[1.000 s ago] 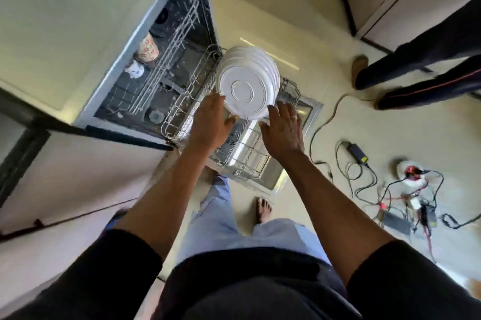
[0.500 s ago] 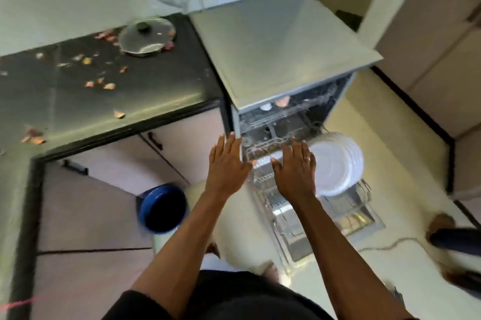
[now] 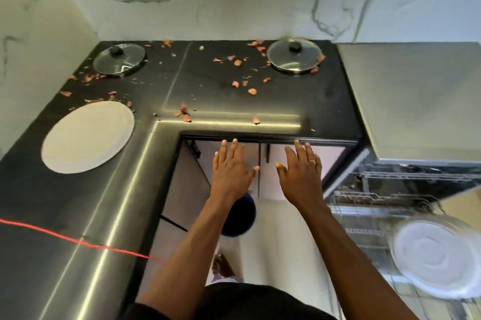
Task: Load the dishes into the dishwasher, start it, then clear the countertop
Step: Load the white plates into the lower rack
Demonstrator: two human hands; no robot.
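Note:
My left hand (image 3: pixel 230 168) and my right hand (image 3: pixel 299 171) hover side by side, fingers straight, holding nothing, just in front of the black countertop (image 3: pixel 234 96) edge. A large white plate (image 3: pixel 87 136) lies flat on the counter's left wing. Two glass lids sit at the back: the left lid (image 3: pixel 119 59) and the right lid (image 3: pixel 294 55). Dry peels (image 3: pixel 252 91) are scattered over the counter. At right the dishwasher (image 3: pixel 416 101) stands open, its lower rack (image 3: pixel 364 215) pulled out with a stack of white plates (image 3: pixel 437 260) standing in it.
A blue bin (image 3: pixel 238 218) stands on the floor under my arms, in front of the cabinet doors (image 3: pixel 263 163). A red cord (image 3: pixel 65 237) crosses the counter at lower left. Marble wall panels rise behind the counter.
My hands let go of the plate stack in the lower rack and pulled away. My view swung left from the dishwasher to the countertop, so both hands now hover at its edge.

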